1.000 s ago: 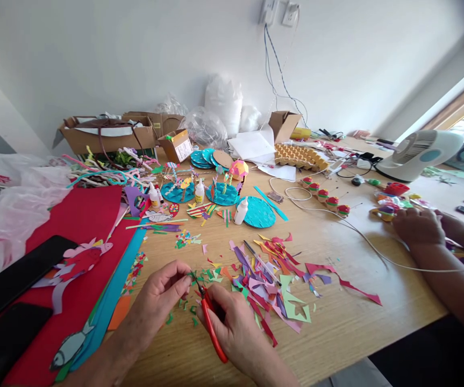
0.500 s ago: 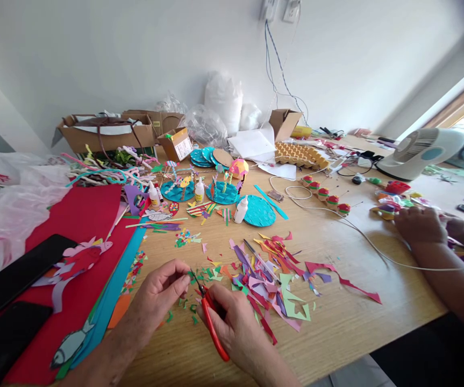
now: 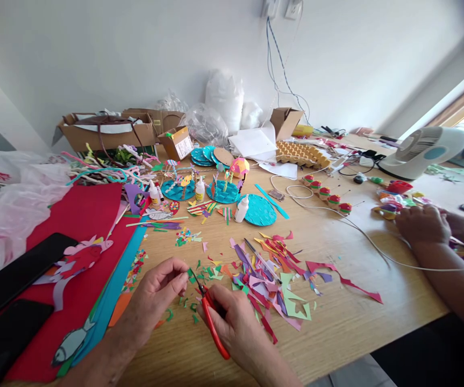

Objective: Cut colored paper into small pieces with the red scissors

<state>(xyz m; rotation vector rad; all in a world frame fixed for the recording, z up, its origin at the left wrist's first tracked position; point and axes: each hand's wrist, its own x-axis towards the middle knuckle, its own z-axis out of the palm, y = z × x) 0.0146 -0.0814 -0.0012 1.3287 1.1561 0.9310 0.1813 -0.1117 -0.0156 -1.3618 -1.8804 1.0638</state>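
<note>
My left hand (image 3: 157, 298) pinches a tiny green paper scrap (image 3: 191, 279) between thumb and fingertips. My right hand (image 3: 237, 325) grips small red-handled scissors (image 3: 212, 321), their dark blades pointing up at that scrap. Both hands hover low over the wooden table (image 3: 336, 333) near its front edge. Small green snippets (image 3: 189, 307) lie on the wood under the hands. A heap of coloured paper offcuts (image 3: 272, 277) sits just right of my right hand, with a thin pen (image 3: 261, 260) lying across it.
Red and blue paper sheets (image 3: 82, 215) with two black phones (image 3: 18, 277) lie at left. Teal discs (image 3: 258, 210), glue bottles (image 3: 241, 209), pipe cleaners (image 3: 106, 169) and boxes (image 3: 102, 131) fill the back. Another person's hands (image 3: 423, 226) work at right by a white fan (image 3: 423, 153) and cable (image 3: 361, 234).
My hands stay almost in place, the scissors working at the green scrap. The other person's hands shift slightly at the right.
</note>
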